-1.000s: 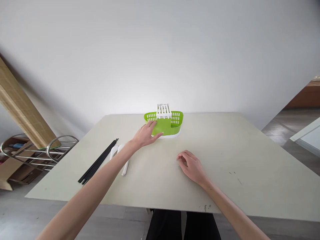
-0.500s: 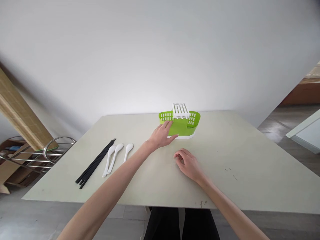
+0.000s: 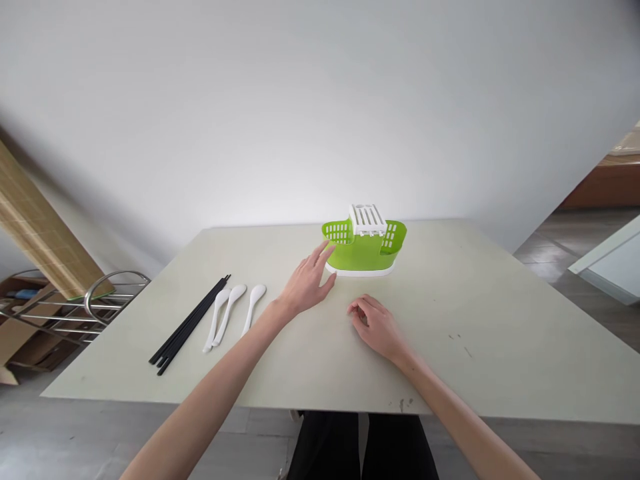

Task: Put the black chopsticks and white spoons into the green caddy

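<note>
A green and white cutlery holder [image 3: 357, 257] stands upright at the back of the table, with a slotted white top in its middle and a white base. Just in front of its left end is my left hand [image 3: 307, 280], fingers stretched out and thumb apart, holding nothing. My right hand [image 3: 373, 323] rests on the tabletop nearer to me, its fingers curled into a loose fist with nothing visible inside. Left of my left forearm lie three white spoons [image 3: 231, 313], one partly hidden by that arm. Beside them is a bundle of black chopsticks [image 3: 190, 325].
The pale table [image 3: 480, 287] meets a white wall [image 3: 320, 113] at its back edge. On the floor at the left are a metal rack [image 3: 103, 303], a leaning bamboo-coloured panel [image 3: 47, 220] and an open cardboard box [image 3: 23, 337].
My left hand has drawn back from the holder, down and to the left. The holder appears slightly further right and turned a little. My right hand has stayed in place.
</note>
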`<action>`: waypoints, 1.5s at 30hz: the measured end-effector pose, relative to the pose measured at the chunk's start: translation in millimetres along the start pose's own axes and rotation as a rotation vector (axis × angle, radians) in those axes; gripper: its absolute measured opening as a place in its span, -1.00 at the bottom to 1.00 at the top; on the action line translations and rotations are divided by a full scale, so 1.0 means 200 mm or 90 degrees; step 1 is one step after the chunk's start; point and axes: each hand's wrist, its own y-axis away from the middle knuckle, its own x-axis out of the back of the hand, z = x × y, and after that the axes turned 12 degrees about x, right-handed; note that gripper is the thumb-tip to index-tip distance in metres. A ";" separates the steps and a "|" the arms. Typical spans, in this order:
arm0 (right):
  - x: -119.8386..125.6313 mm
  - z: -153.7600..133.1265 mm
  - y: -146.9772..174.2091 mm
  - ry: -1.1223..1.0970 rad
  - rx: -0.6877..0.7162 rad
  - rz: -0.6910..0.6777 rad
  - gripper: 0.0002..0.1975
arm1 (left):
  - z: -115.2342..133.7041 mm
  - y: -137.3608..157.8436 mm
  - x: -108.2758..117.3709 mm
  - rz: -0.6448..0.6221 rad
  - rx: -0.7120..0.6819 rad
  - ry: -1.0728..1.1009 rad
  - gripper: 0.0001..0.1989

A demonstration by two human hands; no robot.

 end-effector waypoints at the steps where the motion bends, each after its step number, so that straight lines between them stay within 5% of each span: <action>1: 0.00 0.00 0.00 -0.003 -0.002 -0.001 -0.81 | -0.03 0.04 0.02 0.013 0.016 0.001 -0.41; 9: -0.01 0.02 0.01 0.000 -0.009 -0.010 -0.81 | -0.38 0.42 0.26 0.076 0.211 -0.059 -0.58; 17: -0.02 0.05 0.03 0.081 0.014 0.029 -0.75 | -0.68 0.84 0.50 0.164 0.400 -0.165 -0.47; 24: -0.07 0.15 -0.07 0.191 0.080 0.055 -0.52 | -0.82 1.14 0.58 0.073 0.521 -0.234 -0.23; 33: -0.10 0.30 -0.24 0.199 0.058 0.059 -0.53 | -0.84 1.18 0.61 0.015 0.587 -0.281 -0.18; 45: -0.12 0.37 -0.20 0.198 0.009 0.089 -0.53 | -0.81 1.07 0.64 -0.099 0.622 -0.364 -0.40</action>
